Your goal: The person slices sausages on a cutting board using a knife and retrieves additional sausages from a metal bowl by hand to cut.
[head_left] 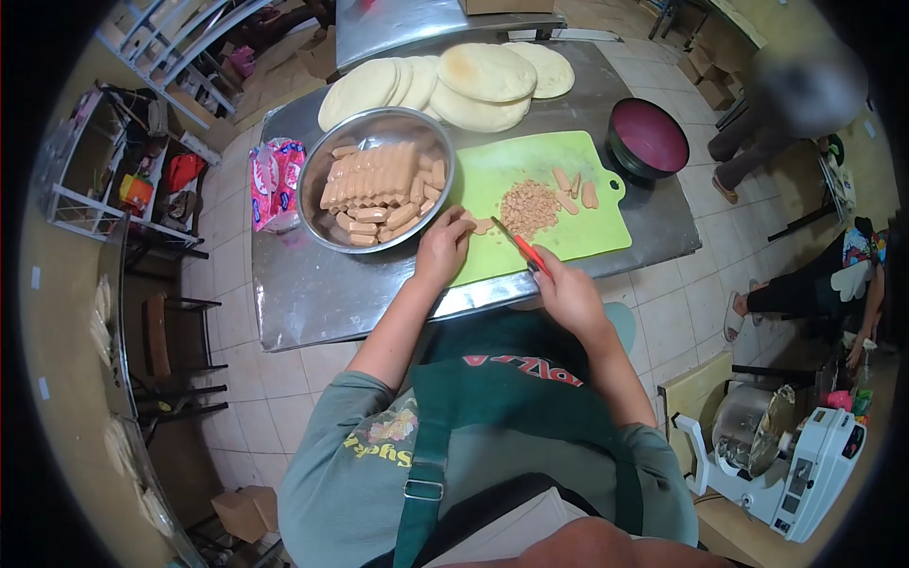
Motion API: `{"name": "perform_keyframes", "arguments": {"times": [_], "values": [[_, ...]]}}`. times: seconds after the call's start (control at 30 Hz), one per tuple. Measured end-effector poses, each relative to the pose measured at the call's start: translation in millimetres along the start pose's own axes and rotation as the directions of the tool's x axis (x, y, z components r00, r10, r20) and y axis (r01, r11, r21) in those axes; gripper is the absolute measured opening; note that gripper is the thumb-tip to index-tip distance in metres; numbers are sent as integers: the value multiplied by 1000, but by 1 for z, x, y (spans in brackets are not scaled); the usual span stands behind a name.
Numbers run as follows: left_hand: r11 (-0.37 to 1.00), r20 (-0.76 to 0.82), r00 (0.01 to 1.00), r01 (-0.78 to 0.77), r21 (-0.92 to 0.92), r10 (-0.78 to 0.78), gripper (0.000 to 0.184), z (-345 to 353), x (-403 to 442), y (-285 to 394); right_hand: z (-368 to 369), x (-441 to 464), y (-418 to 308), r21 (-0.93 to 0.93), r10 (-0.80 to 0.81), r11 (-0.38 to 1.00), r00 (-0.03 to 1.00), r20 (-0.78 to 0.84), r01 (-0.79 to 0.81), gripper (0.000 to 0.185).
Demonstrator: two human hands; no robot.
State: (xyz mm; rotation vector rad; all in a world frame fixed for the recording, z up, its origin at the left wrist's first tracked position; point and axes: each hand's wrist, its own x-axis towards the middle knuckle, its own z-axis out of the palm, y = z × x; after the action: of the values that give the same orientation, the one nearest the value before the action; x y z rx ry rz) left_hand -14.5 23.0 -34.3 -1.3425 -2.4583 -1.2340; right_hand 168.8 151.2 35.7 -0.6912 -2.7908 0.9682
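I see through one camera, worn on the person's head. It looks forward and steeply down, over the green apron (497, 402) at the near side and onto the metal table (308, 303). The left hand (445, 246), right hand (570, 292) and lime cutting board (589, 225) sit close below it, around the middle of my view. The wide, round-edged lens also takes in floor tiles (270, 412) left and a white machine (822, 473) near right.

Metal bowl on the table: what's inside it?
The metal bowl holds a packed block of sausages, with loose sausages around it. Whatever lies underneath the block is covered and can't be seen.
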Motion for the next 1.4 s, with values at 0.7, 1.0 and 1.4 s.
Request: {"name": "perform_keyframes", "arguments": {"times": [0.7,1.0,1.4], "values": [[999,58,998,-40,15,39,14,-4,5,4,14,5,5,-31,37,999,999,-2,-37,39],[985,27,985,-169,35,168,11,2,6,-7,10,-12,-6,-49,-14,999,1000,22,15,38],[995,-22,995,-100,-29,100,12,0,-3,7,26,1,-9,-17,52,998,998,-35,-53,40]]}}
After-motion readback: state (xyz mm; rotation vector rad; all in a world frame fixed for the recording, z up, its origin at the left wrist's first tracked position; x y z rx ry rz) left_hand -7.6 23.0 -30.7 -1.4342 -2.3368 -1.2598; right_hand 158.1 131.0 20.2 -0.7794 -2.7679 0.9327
